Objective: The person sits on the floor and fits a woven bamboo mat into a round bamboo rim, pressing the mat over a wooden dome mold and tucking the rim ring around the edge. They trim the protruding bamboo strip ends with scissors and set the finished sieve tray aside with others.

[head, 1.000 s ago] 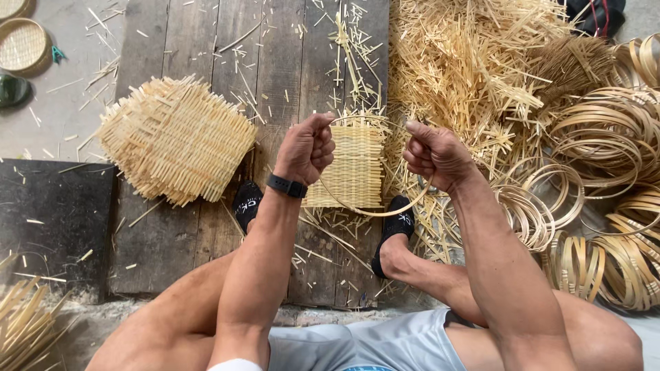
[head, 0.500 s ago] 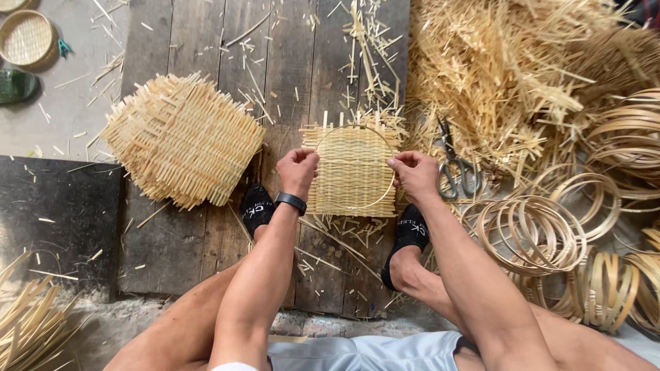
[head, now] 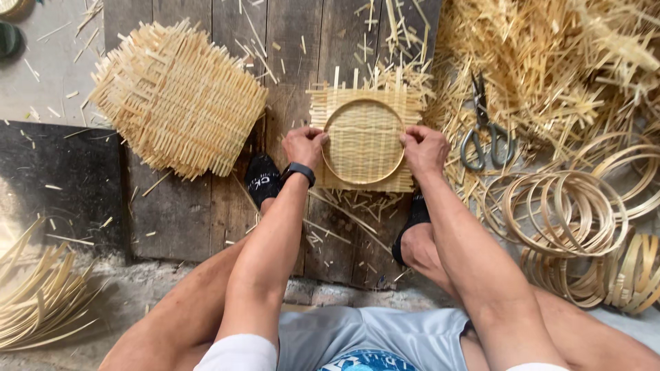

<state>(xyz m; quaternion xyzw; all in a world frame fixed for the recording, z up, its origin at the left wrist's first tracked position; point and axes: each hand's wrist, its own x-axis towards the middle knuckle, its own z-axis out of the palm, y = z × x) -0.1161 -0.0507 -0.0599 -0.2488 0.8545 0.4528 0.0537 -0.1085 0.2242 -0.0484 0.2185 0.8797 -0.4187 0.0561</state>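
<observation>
Fingers of left hand (head: 303, 146) and right hand (head: 424, 150) pinch opposite edges of bamboo hoop (head: 364, 141), pressed onto square woven mat (head: 365, 113) on wooden boards (head: 206, 213); pale strip ends protrude.

From my remote seat I see the person's left hand (head: 304, 145) and right hand (head: 424, 150) are bare, no gloves or rings that I can make out. A black wristband (head: 300, 172) with a dark, flat face wraps the left wrist, near the middle of the frame. Both forearms are uncovered. White short sleeves (head: 240, 352) show at the bottom edge. Light grey shorts (head: 385, 336) sit bottom centre, with a patch of blue print at the very edge. Black socks (head: 261, 180) with small pale lettering cover both feet; the knees are bare.
</observation>
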